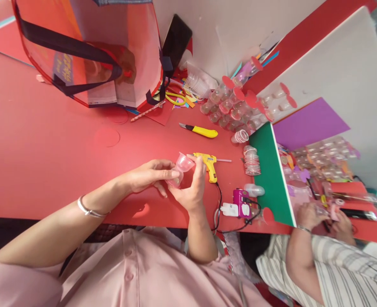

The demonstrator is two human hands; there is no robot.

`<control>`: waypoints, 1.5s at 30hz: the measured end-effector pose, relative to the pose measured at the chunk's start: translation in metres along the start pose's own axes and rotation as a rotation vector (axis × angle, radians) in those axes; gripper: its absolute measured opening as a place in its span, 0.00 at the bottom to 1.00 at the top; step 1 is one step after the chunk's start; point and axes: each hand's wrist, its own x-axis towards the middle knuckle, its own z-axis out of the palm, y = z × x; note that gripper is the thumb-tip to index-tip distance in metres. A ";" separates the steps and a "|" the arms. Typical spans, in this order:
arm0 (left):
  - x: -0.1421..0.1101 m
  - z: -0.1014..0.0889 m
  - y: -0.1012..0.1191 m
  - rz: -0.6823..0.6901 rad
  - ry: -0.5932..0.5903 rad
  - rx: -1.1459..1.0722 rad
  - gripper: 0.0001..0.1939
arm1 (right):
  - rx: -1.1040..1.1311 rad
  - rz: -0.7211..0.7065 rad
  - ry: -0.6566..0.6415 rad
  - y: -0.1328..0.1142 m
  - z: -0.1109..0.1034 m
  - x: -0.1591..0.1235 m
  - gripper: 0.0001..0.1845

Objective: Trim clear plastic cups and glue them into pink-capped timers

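Observation:
Two small see-through plastic cups (185, 162), tinted pink by the table behind, are held bottom to bottom in an hourglass shape above the table. My left hand (154, 174) pinches the lower cup and the narrow middle from the left. From below and the right, my right hand (191, 187) steadies them, its fingertips at the upper cup's rim and its palm side by the lower one. Just beyond my right fingers lies a yellow glue gun (208, 162) with a glue stick poking out its back. Whether the cups are stuck together I cannot tell.
A yellow box cutter (202, 131) lies past the glue gun. Stacked cups (251, 161) stand by the green divider (269, 166), near a magenta box with a cable (242, 204). Joined cups (231, 104) fill the back corner, beside a large bag (92, 55). Another person's hands (309, 217) work at right.

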 end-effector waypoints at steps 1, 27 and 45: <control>0.000 0.000 0.000 0.005 0.020 0.008 0.24 | -0.004 -0.005 0.004 0.000 0.000 0.000 0.55; -0.001 -0.003 0.000 -0.019 -0.014 0.019 0.24 | 0.094 -0.027 0.016 -0.002 0.000 0.001 0.57; -0.003 -0.002 0.005 -0.030 -0.052 -0.055 0.22 | 0.028 -0.025 0.017 -0.003 0.000 0.002 0.53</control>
